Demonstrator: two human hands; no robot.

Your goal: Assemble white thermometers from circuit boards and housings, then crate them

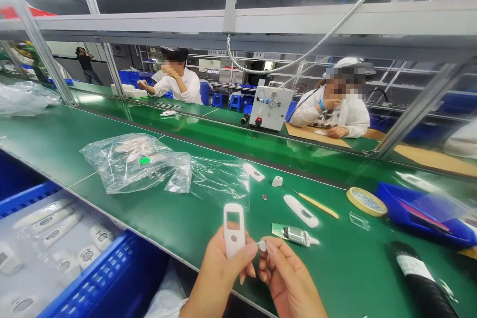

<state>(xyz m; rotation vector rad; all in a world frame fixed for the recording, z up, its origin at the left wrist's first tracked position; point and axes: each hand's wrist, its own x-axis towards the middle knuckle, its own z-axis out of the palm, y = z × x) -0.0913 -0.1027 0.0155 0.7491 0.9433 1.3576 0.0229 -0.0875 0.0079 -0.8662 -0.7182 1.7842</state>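
Note:
My left hand grips a white plastic housing with a rectangular window and a round hole below it, held upright above the green bench. Close to its lower end, my right hand pinches a small round white piece between thumb and finger. Beyond my hands lie a circuit board assembly with a clear cover and pale tip, a long white shell, a small white cap, a coin-like disc and another white shell part.
A yellow thin-tipped stick, a tape roll, a blue tray and a black tube-shaped tool lie rightward. Plastic bags cover the left bench. A blue crate holds white units. Two people sit across the bench.

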